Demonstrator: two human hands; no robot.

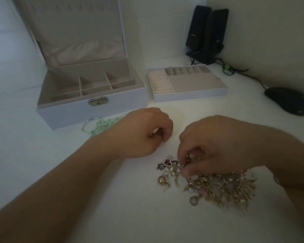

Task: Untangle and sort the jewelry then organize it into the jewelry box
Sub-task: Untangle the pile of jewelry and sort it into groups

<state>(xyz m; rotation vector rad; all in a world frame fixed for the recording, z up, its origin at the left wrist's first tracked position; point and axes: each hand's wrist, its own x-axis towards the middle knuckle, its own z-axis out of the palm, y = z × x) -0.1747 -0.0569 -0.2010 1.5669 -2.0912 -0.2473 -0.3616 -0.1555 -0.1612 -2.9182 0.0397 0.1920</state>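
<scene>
A tangled heap of gold-toned jewelry (223, 188) lies on the white table, with a pearl earring (161, 179) and a round ring-like piece (193, 200) at its left edge. My right hand (216, 144) reaches down over the heap and pinches a small dark piece (187, 161) between thumb and fingertips. My left hand (144, 134) hovers just left of it, fingers curled loosely, holding nothing that I can see. The white jewelry box (91, 109) stands open at the back left, its compartments bare. Its removable tray (189, 96) sits to the right of it.
A thin green ribbon or cord (98, 127) lies in front of the box, partly behind my left wrist. Two black speakers (207, 34) stand at the back right with cables trailing. A black computer mouse (288, 100) rests at the far right.
</scene>
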